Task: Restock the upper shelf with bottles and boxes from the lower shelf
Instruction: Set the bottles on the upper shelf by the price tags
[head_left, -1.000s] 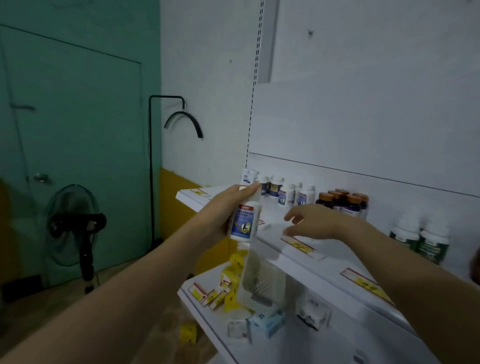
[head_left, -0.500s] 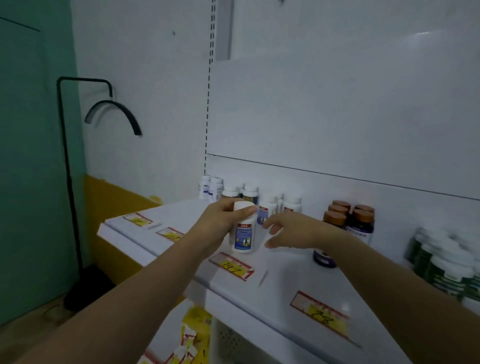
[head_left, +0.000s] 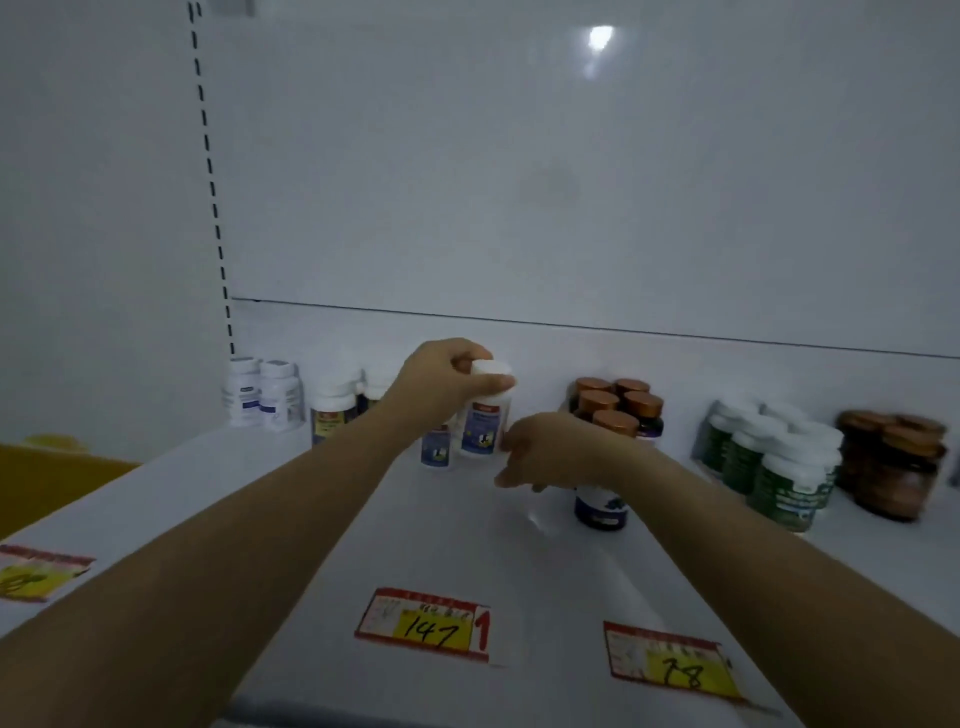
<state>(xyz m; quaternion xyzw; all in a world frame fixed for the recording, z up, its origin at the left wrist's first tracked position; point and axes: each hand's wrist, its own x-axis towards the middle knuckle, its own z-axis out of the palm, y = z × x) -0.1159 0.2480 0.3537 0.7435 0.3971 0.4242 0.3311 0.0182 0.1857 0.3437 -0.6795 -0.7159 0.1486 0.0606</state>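
My left hand (head_left: 441, 387) grips a white bottle with a blue label (head_left: 485, 421) by its cap, upright and near the back of the white upper shelf (head_left: 291, 499). A matching bottle (head_left: 436, 449) stands just to its left. My right hand (head_left: 550, 449) hovers palm down beside the held bottle, fingers spread, holding nothing. Beneath its wrist stands a dark bottle with a bronze cap (head_left: 602, 501). The lower shelf is out of view.
Along the back wall stand two white bottles (head_left: 265, 397), yellow-labelled white bottles (head_left: 335, 410), a cluster of bronze-capped dark bottles (head_left: 621, 400), green-labelled white bottles (head_left: 774, 460) and brown jars (head_left: 893, 465). Price tags "147" (head_left: 426, 626) and "78" (head_left: 672, 662) lie at the front edge.
The view has moved closer and up over the shelf. My left hand has carried the white bottle further back, next to its match. The right hand has stayed beside it.
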